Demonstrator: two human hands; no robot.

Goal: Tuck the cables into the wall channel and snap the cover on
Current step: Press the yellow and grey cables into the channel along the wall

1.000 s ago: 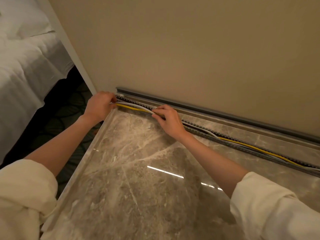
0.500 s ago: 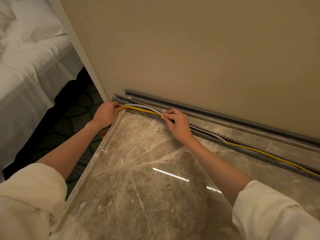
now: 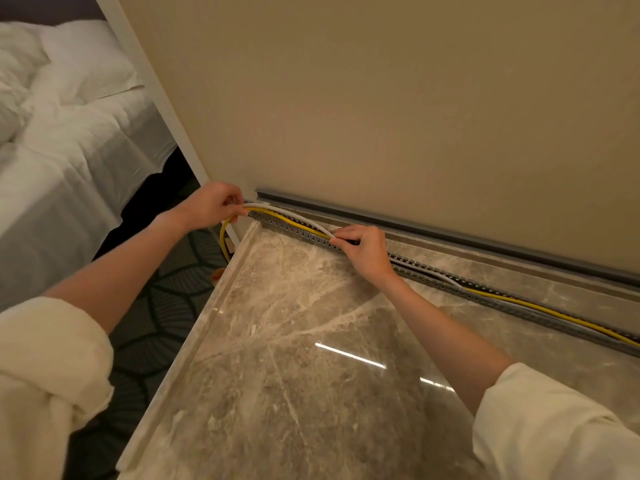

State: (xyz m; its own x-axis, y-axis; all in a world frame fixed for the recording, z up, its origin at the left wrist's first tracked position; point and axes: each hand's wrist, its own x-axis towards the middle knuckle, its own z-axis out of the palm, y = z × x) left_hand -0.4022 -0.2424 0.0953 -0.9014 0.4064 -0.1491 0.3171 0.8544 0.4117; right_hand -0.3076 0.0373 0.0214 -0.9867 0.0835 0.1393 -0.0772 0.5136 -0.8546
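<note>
A yellow cable (image 3: 540, 308) and a white cable (image 3: 294, 216) run along a slotted grey channel (image 3: 519, 303) on a marble top (image 3: 311, 358) near the wall. The left hand (image 3: 211, 206) pinches both at the channel's end; the right hand (image 3: 363, 251) presses them in. The grey cover (image 3: 450, 233) leans against the wall, with a bed (image 3: 69, 150) to the left.

Countertop (image 3: 311, 393): polished marble, glossy. Slotted channel (image 3: 519, 299): grey plastic, matt. Wall (image 3: 381, 98): smooth, matt. Bedding (image 3: 69, 150): white cloth.

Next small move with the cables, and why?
Probably press the bowed stretch down: the yellow cable and white cable arch above the slotted channel between left hand and right hand; farther right they lie seated.
</note>
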